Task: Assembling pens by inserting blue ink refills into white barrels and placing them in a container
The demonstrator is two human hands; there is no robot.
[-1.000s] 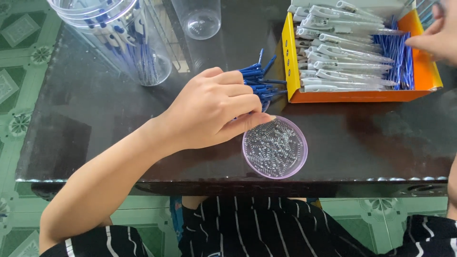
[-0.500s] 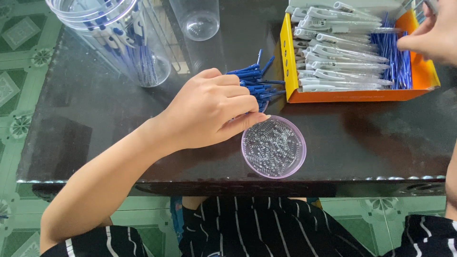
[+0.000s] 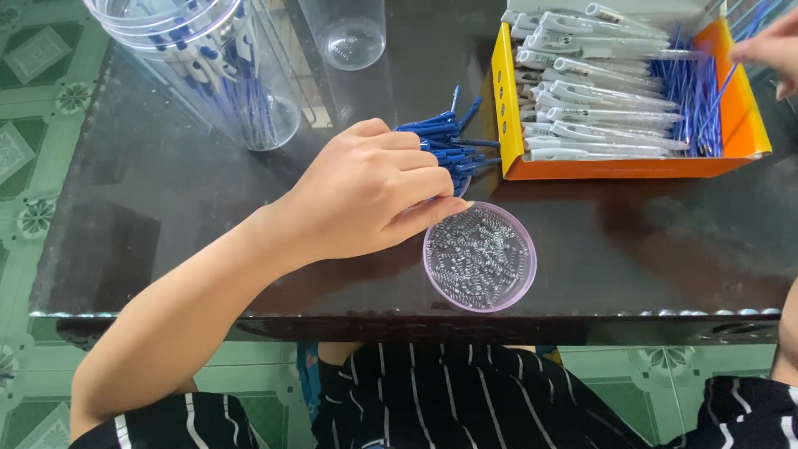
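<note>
Fingers [image 3: 416, 162] of the left hand [image 3: 366, 195] are curled in over the pile of blue pen parts [image 3: 453, 141], thumb tip hovering right at the rim of the little purple dish [image 3: 517, 287] — whether anything is actually pinched in there, I cannot tell, the knuckles hide it. That pile sits on the dark tabletop [image 3: 166, 208], just beside the near wall of the orange box [image 3: 615, 166], which is stacked with clear pen barrels [image 3: 598, 91] and thin blue refills [image 3: 694, 96]. Over at the box's far corner the right hand [image 3: 769, 50] comes in from the edge, fingers loosely bent above the refills, grip not readable either. Springs [image 3: 478, 258] fill the dish, and it stands close to the table's front edge: one nudge from that thumb, I'd say, and they scatter. Back left, a tall clear jar [image 3: 208, 66] of pens, with a clear cup [image 3: 345, 33] beside it.
</note>
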